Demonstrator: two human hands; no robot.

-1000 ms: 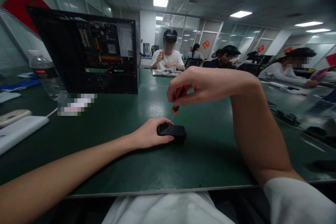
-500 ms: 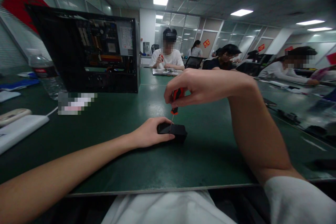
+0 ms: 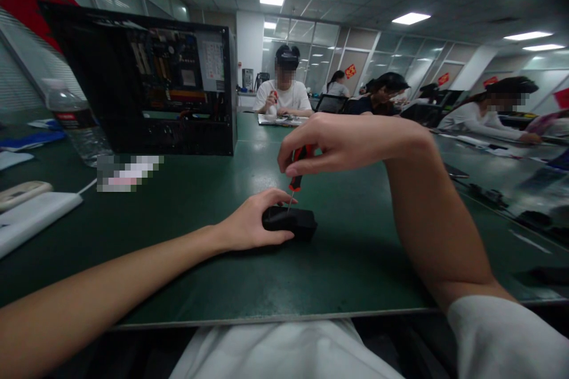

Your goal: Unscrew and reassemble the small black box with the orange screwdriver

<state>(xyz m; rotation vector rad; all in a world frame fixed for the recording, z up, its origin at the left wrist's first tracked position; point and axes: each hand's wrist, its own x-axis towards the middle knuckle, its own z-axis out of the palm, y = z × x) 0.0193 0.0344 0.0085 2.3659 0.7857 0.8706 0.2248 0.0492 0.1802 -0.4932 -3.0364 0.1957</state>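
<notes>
A small black block-shaped object (image 3: 296, 222) lies on the green tabletop; I cannot make out its exact kind. My left hand (image 3: 253, 222) curves around its left end, thumb along the near side and fingers at the far side. Above it, my right hand (image 3: 311, 145) grips a red and black screwdriver (image 3: 295, 182) from the top, wrist bent. The screwdriver's thin shaft points down, with its tip at the top of the black object. My palm and fingers hide most of the handle.
An open computer case (image 3: 191, 100) stands at the back left, beside a plastic bottle (image 3: 77, 121). A white box-like item (image 3: 40, 219) lies at the left edge. Across the table (image 3: 355, 266) a person (image 3: 284, 95) sits; other people work at the right.
My left hand has shifted slightly left and its thumb and fingers have loosened a little around the black object. The right hand and screwdriver stay almost in place.
</notes>
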